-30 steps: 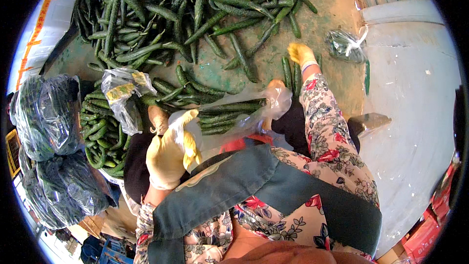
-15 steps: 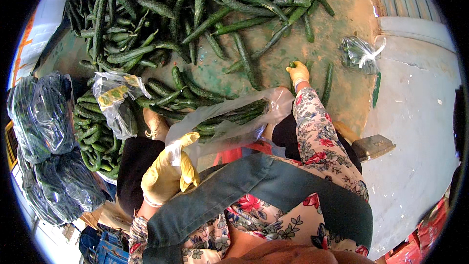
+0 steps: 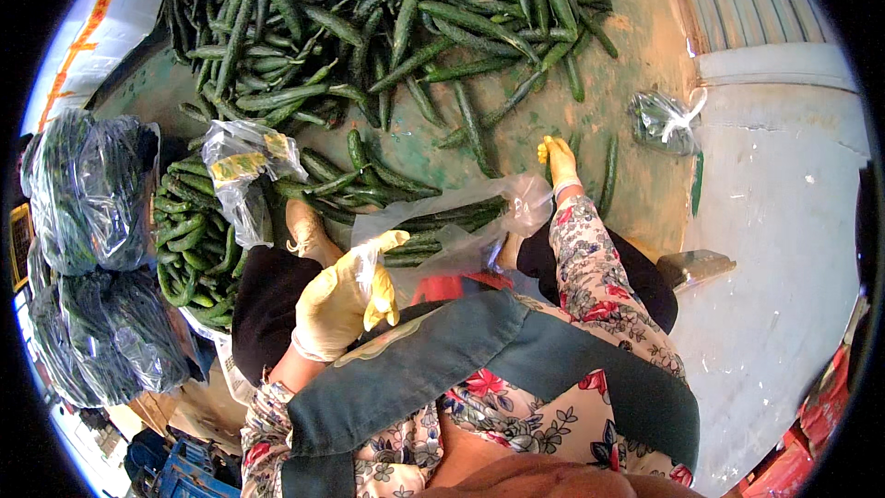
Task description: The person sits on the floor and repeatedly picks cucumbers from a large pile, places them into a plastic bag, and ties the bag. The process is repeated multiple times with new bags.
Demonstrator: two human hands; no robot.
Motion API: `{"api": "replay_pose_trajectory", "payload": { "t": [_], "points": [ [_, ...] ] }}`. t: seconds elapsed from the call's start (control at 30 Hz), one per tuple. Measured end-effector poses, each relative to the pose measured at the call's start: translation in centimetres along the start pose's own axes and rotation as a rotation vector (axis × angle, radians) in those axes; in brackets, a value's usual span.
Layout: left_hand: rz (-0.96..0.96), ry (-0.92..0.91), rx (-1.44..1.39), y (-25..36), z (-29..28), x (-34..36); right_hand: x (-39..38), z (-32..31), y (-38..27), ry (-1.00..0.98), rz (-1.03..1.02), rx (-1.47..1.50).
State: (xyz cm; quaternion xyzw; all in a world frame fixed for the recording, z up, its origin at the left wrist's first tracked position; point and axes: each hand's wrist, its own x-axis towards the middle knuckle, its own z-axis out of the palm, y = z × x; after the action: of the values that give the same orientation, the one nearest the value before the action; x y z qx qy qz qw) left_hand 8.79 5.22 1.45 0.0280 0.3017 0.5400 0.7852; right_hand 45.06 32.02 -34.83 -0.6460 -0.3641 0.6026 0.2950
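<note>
My left hand [image 3: 343, 306], in a pale yellow glove, grips the edge of a clear plastic bag [image 3: 383, 221]. The bag stretches rightward over several long dark green cucumbers [image 3: 456, 221] between my legs. Beyond the bag's right end, my gloved right hand [image 3: 559, 164] is reaching forward low over the green surface. Its fingers are bent together; whether anything is inside them is hidden. One cucumber's end [image 3: 574, 143] shows just right of that hand, and another cucumber [image 3: 609, 173] lies farther right. Loose cucumbers [image 3: 355, 175] lie beyond the bag.
A large cucumber heap [image 3: 406, 28] fills the far side. Filled plastic bags [image 3: 92, 194] are stacked at left, near a container of curled cucumbers [image 3: 192, 254] and a crumpled printed bag [image 3: 247, 166]. At right are a tied bag [image 3: 666, 122] and a metallic block [image 3: 696, 267].
The view has shifted slightly. My left hand has come a little up and right with the bag's edge. My right hand has turned, and its fingers sit differently.
</note>
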Motion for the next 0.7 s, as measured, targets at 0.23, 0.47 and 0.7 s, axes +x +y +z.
{"api": "replay_pose_trajectory", "payload": {
  "t": [0.23, 0.47, 0.7],
  "points": [
    [-0.023, -0.009, -0.002, 0.1, -0.6, -1.0, 2.6, -3.0, 1.9, 0.243, 0.072, -0.48],
    [-0.016, 0.058, 0.025, 0.8, -0.9, -0.6, 4.8, 3.3, -5.7, 0.194, -0.231, -0.812],
    [-0.067, 0.063, 0.1, 1.9, -1.3, 0.2, 10.4, 18.9, -8.8, -0.181, 0.362, -0.187]
  ]
}}
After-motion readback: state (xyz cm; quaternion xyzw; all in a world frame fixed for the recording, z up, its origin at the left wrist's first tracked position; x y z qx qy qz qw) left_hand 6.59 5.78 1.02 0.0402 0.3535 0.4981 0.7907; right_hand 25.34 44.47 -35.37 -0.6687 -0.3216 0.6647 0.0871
